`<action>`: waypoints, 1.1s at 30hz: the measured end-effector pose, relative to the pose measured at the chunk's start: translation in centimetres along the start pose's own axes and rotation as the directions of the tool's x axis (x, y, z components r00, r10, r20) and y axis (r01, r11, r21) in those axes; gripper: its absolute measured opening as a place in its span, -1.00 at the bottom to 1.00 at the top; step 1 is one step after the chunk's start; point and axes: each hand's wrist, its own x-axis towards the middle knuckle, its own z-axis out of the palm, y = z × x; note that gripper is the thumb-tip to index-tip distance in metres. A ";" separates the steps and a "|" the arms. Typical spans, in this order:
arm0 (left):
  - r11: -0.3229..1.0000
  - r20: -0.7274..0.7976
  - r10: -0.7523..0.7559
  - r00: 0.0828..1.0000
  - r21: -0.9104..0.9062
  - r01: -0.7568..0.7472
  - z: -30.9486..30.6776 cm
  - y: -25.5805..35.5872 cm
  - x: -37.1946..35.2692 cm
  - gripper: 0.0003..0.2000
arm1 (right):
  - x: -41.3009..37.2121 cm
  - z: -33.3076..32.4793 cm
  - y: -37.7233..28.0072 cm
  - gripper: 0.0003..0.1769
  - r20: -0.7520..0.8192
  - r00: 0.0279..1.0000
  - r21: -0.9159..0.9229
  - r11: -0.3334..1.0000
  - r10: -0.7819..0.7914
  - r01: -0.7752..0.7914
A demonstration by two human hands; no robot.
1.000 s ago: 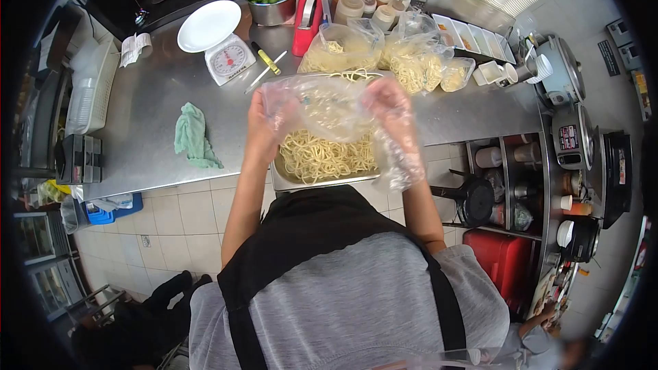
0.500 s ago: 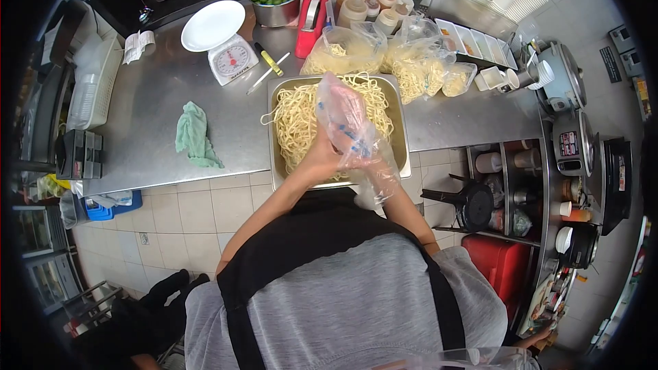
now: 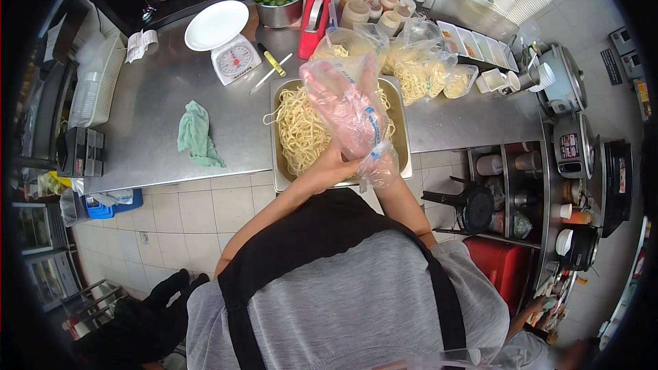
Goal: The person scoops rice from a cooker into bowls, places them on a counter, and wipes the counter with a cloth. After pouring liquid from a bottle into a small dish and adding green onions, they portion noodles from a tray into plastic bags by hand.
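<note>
My right hand [image 3: 348, 106] is inside a clear plastic bag [image 3: 381, 164] with blue print, its fingers spread under the film. Near the right wrist, my left hand [image 3: 332, 166] grips the gathered bag edge; some of its fingers are hidden. Both hands are above a metal tray [image 3: 404, 127] full of thick pale noodles [image 3: 296, 133]. The bagged hand covers part of the noodles, and one strand hangs over the tray's left rim.
Bagged noodles [image 3: 418, 82] lie behind the tray. A kitchen scale [image 3: 236, 59] with a white plate, a marker [image 3: 273, 62], a red tape dispenser [image 3: 313, 24], a bowl of green limes [image 3: 277, 10] and a green cloth [image 3: 196, 133] share the steel counter. Other people stand nearby.
The bag has been drawn further over my right hand, and its fingers have spread apart. My left hand has shifted slightly toward the right wrist.
</note>
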 end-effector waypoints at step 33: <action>0.224 -0.127 0.866 0.483 0.963 -0.148 -4.5 4.7 2.5 -0.53 | -7.4 -5.7 -4.8 0.13 0.103 0.844 -0.399 0.755 -0.527 0.520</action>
